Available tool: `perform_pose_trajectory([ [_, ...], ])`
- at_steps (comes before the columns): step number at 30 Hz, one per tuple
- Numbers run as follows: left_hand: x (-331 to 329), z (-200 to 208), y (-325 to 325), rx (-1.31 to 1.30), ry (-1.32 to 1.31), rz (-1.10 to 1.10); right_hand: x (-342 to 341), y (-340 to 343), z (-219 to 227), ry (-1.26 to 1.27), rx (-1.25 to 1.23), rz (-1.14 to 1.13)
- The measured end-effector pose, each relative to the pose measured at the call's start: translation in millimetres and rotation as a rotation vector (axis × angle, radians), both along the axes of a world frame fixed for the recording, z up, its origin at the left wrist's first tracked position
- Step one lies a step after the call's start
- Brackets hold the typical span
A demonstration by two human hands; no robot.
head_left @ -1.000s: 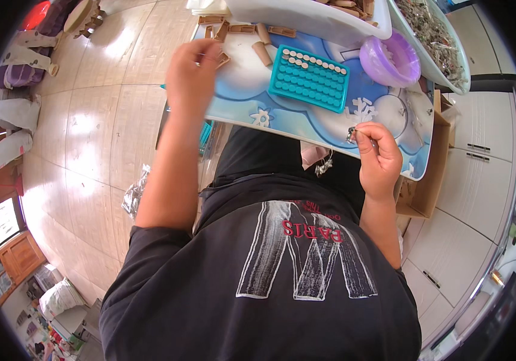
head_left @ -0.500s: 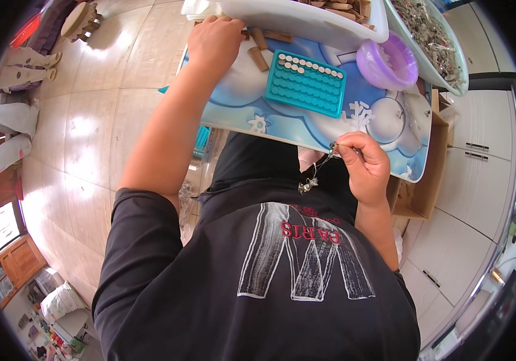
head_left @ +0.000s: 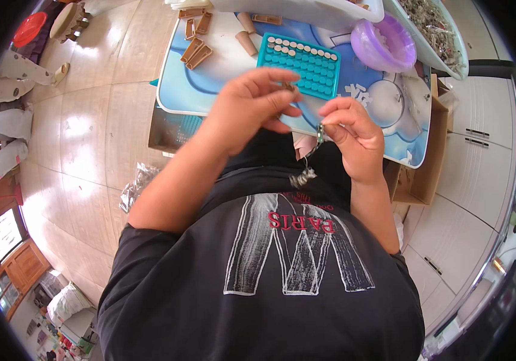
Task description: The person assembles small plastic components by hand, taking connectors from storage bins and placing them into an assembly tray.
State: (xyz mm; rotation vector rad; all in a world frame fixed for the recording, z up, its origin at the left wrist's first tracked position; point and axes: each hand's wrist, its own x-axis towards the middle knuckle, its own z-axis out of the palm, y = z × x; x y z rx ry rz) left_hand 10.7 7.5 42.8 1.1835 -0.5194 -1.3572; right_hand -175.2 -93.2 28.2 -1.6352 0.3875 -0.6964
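Observation:
Between the fingertips of my left hand is a small brown piece, mostly hidden, held over the table's near edge. My right hand pinches a small green circuit board beside it. Thin wires hang from that board, ending in a blurred silvery cluster above my lap. Beyond both hands lies a teal tray of round wells, with white discs in its far rows. Several hollow brown casings are scattered at the table's far left, and tapered brown pieces lie left of the tray.
The blue patterned table carries a purple bowl and small white strips to the right. White bins stand along its far side; a large tub of wired parts is at far right. A cardboard box sits below.
My left hand has come back from the table's far left, toward my right hand, with a small brown piece in its fingers. The right hand still pinches the circuit board, now slightly farther left.

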Motion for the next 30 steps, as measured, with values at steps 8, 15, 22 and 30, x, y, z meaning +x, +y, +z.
perform_pose_trajectory([
  [8,-29,-6,9,0.002,0.471,0.032,9,5,-10,0.038,-0.189,-0.174],
  [15,-35,-4,10,-0.012,0.488,0.004,15,10,-1,0.07,-0.372,-0.248],
  [22,-36,-6,10,0.015,0.429,0.021,13,7,0,0.181,-0.583,-0.261],
  [30,-35,-16,10,0.038,0.214,0.045,15,8,5,0.228,-0.595,-0.205],
])
